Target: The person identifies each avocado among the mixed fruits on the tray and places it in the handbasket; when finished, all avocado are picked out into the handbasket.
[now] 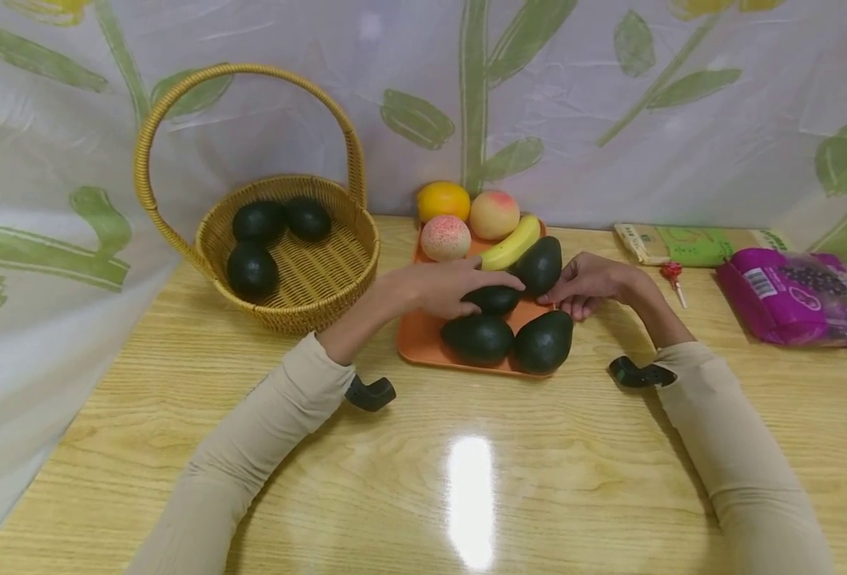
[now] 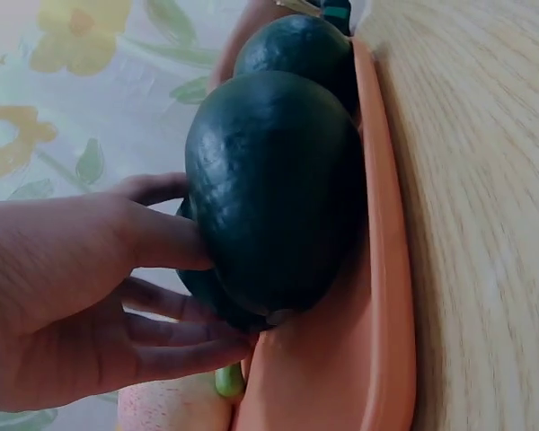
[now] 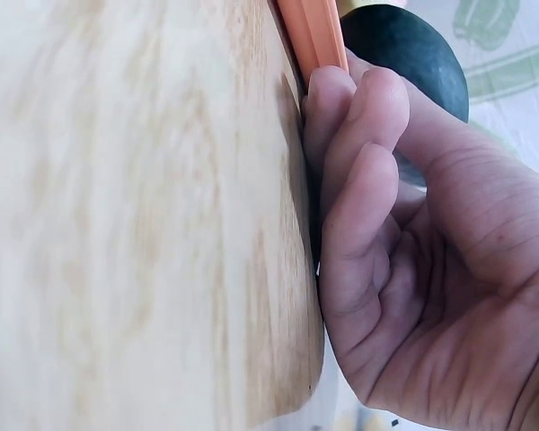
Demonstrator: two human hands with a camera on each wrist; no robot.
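Observation:
An orange tray lies on the table with dark green avocados, a banana and other fruit. My left hand grips the middle avocado, fingers on its far side and thumb on its near side. In the left wrist view, a nearer avocado hides much of the gripped one. At the tray's right edge, my right hand pinches the rim with its fingers curled, beside another avocado. Two more avocados, a left one and a right one, lie along the tray's front.
A wicker basket with a tall handle stands left, holding three avocados. Two peaches and an orange-yellow fruit fill the tray's back. Rightward lie a green packet, a red lollipop and a purple bag. A patterned curtain hangs behind.

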